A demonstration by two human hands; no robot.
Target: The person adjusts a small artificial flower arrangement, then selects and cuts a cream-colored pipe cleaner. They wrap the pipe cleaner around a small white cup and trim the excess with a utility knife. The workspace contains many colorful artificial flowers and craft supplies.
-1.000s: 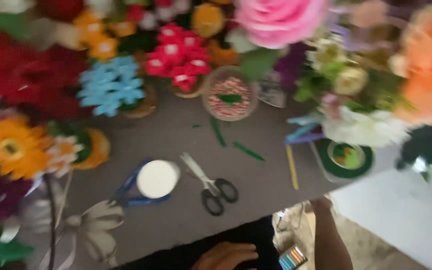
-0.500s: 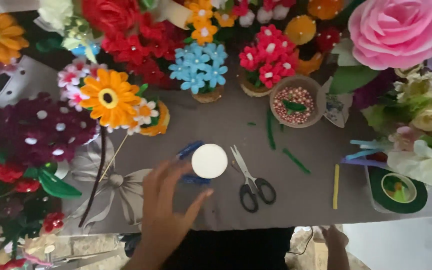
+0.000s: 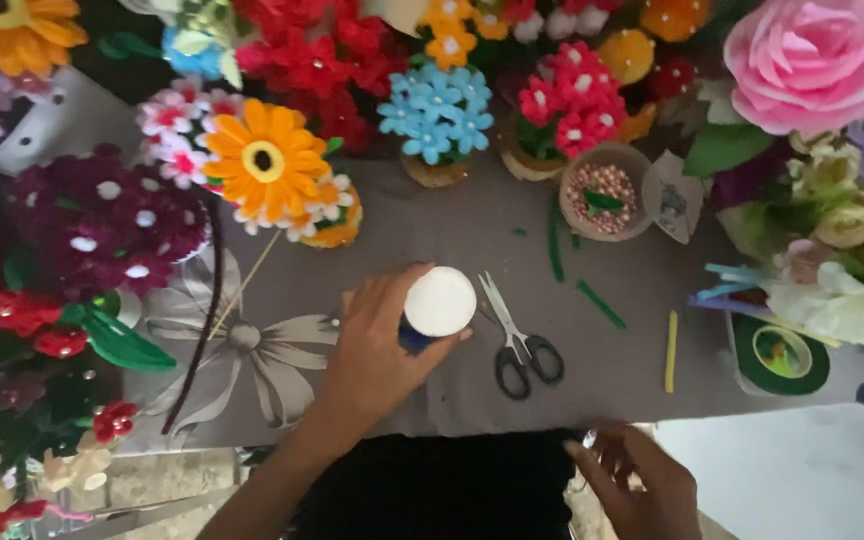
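Note:
My left hand (image 3: pixel 377 345) grips a blue container with a round white lid (image 3: pixel 439 301) on the grey cloth-covered table (image 3: pixel 472 225). Just right of it lie black-handled scissors (image 3: pixel 517 345), blades pointing away from me. My right hand (image 3: pixel 642 480) hangs below the table's near edge, over dark clothing, fingers loosely curled with nothing visible in them. A yellow stick (image 3: pixel 671 350) and green stem pieces (image 3: pixel 600 303) lie right of the scissors.
Handmade flowers ring the table: an orange daisy (image 3: pixel 264 160), blue blossoms (image 3: pixel 436 110), red-and-white blooms (image 3: pixel 569 100), a big pink rose (image 3: pixel 812 60). A small bowl of beads (image 3: pixel 607 190) sits behind the scissors. A green tape roll (image 3: pixel 782 355) lies at right.
My left hand has reached forward and closed around the white-lidded container. My right hand has come into view below the table edge. The view has shifted slightly.

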